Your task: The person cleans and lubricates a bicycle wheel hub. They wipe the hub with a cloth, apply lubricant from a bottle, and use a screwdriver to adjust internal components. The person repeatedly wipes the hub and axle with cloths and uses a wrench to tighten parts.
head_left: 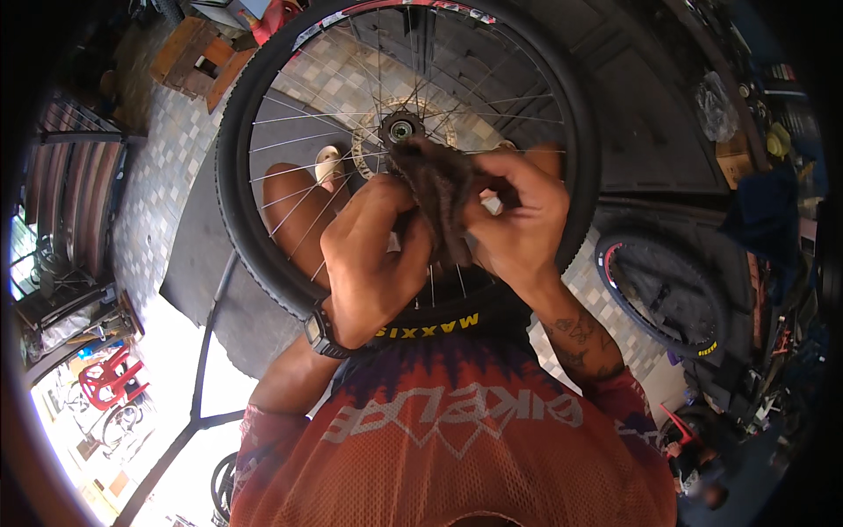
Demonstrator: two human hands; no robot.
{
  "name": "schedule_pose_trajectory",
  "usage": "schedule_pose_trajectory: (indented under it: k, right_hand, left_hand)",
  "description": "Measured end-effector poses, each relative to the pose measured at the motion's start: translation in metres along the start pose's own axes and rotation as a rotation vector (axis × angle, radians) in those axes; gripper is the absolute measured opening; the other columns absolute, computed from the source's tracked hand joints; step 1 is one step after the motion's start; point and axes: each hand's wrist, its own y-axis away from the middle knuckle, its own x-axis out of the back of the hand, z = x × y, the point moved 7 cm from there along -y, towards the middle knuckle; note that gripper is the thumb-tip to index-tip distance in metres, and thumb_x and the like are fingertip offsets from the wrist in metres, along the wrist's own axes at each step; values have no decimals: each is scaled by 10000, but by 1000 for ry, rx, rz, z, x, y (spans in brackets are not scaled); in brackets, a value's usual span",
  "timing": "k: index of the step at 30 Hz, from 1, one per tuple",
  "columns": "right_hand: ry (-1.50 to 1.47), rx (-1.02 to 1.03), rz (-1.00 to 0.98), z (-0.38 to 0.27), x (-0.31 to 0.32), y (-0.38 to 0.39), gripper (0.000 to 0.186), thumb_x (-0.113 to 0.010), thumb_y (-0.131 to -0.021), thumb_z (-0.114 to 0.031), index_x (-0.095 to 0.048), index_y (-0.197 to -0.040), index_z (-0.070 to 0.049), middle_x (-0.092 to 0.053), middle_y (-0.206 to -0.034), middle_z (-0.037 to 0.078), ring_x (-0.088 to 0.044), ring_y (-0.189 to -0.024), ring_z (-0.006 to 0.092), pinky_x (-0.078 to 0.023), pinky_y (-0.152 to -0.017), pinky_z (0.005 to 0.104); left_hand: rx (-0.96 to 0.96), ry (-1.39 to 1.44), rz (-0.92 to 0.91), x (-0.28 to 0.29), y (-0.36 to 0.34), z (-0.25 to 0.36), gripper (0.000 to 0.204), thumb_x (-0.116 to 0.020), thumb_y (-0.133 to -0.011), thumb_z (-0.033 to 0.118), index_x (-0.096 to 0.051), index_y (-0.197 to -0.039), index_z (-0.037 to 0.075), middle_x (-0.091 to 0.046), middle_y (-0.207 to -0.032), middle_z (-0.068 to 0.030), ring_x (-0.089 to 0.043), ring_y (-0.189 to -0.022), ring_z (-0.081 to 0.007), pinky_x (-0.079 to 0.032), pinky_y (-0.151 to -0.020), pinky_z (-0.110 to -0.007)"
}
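Note:
A bicycle wheel with a black tyre [584,149] lies across my lap, with thin spokes and a disc rotor [443,119] around its hub [401,130]. A crumpled brown cloth [443,198] is draped just below the hub, partly over it. My left hand [373,255], with a black watch on the wrist, grips the cloth from the left with curled fingers. My right hand [522,220] pinches the cloth from the right, thumb and forefinger bent round it. Whatever lies under the cloth is hidden.
A second wheel [663,294] lies at the right, near dark panels [650,105] and assorted clutter. A wooden piece [180,61] is at the upper left. Red chairs [105,378] stand in the bright area at lower left. A grey mat [193,299] lies on the tiled floor.

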Motion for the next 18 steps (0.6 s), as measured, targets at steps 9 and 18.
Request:
schedule_pose_trajectory:
  k: [9,18]
  right_hand:
    - [-314,-205,98,20,17,12,284,-676,-858,121,-668,-1135,58,-726,-1079,115,-725,-915,156,-597,-726,294]
    - [-26,-256,202,18,29,5,288,-529,-1013,44,-619,-1287,35,-729,-1154,103,-717,-953,140,-576,-743,264]
  left_hand:
    - [478,663,-63,-2,8,-47,59,-664,-963,-19,-641,-1017,-9,-721,-904,-66,-697,-814,-118,-537,-703,-263]
    - [679,1269,-5,-27,21,-64,151,-646,-1035,57,-686,-1158,-22,-739,-1046,-53,-693,-893,-89,-567,-800,-244]
